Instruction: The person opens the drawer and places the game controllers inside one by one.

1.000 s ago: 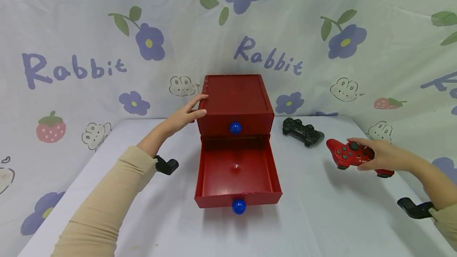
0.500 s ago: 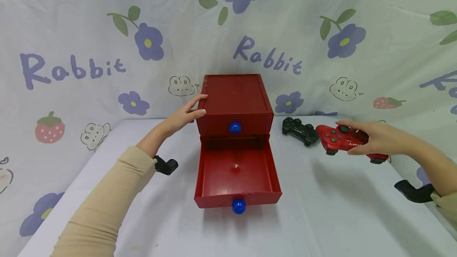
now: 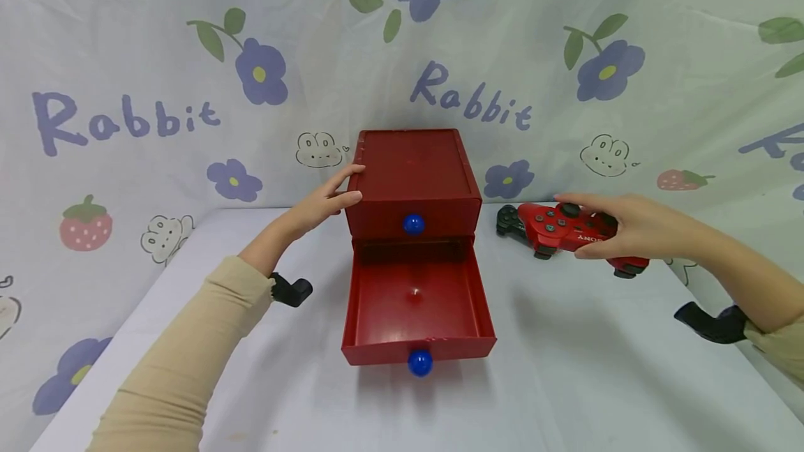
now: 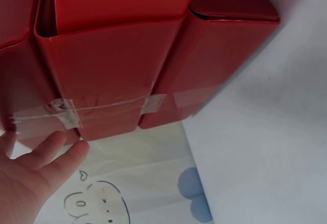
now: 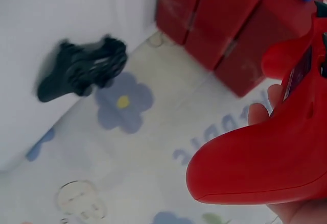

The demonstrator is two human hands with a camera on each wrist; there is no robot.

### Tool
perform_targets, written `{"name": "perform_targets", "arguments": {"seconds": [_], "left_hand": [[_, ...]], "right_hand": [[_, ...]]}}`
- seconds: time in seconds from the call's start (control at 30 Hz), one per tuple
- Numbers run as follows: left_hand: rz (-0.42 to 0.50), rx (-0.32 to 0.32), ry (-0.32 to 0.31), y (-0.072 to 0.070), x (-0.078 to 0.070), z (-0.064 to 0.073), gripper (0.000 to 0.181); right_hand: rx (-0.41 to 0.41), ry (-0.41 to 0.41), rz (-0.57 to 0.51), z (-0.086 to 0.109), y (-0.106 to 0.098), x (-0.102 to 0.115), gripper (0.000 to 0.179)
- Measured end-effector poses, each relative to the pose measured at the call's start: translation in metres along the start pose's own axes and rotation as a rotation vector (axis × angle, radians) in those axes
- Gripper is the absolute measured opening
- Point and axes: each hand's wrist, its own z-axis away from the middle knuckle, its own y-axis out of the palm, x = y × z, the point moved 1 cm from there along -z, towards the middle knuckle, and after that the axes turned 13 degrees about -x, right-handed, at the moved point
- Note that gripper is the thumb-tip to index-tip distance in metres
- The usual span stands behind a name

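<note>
My right hand [image 3: 634,225] grips a red game controller [image 3: 559,227] by its middle, thumb on the near side and fingers on the far side, held up over the table's right part. In the right wrist view the same red controller [image 5: 265,157] fills the right side. My left hand [image 3: 317,210] rests with extended fingers against the upper left side of a red drawer cabinet [image 3: 414,166]. The cabinet's lower drawer [image 3: 414,298] is pulled out, with nothing inside; its upper drawer is closed. In the left wrist view the fingers [image 4: 64,165] lie beside the cabinet's taped side.
A black game controller [image 5: 84,66] lies on the table to the right of the cabinet, partly hidden behind the red one in the head view. Blue ball knobs [image 3: 420,363] stick out from the drawers. A printed cloth [image 3: 377,54] hangs behind the white table [image 3: 283,382].
My right hand has carried the red controller left and upward, so it now overlaps the black controller in the head view. The left hand and the drawers have stayed put.
</note>
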Motion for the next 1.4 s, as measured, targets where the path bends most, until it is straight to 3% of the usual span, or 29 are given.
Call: {"name": "perform_targets", "arguments": {"seconds": [0.37,0.63,0.77,1.0,1.17,1.4], "left_hand": [[0.006,0.011,0.008,-0.001,-0.001,0.000,0.053],[0.009,0.015,0.017,-0.003,0.019,-0.012,0.052],[0.012,0.013,0.026,-0.003,0.024,-0.014,0.052],[0.022,0.023,0.018,0.000,0.009,-0.006,0.053],[0.019,0.020,0.028,-0.002,0.023,-0.014,0.051],[0.019,0.015,0.041,-0.001,0.026,-0.014,0.051]], "right_hand": [[0.030,-0.060,-0.044,-0.016,-0.001,0.049,0.067],[0.031,-0.096,-0.094,-0.033,0.010,0.079,0.068],[0.032,-0.137,-0.155,-0.040,0.016,0.090,0.068],[0.048,-0.182,-0.189,-0.047,0.026,0.108,0.068],[0.104,-0.207,-0.234,-0.049,0.034,0.123,0.069],[0.116,-0.242,-0.247,-0.053,0.054,0.134,0.068]]}}
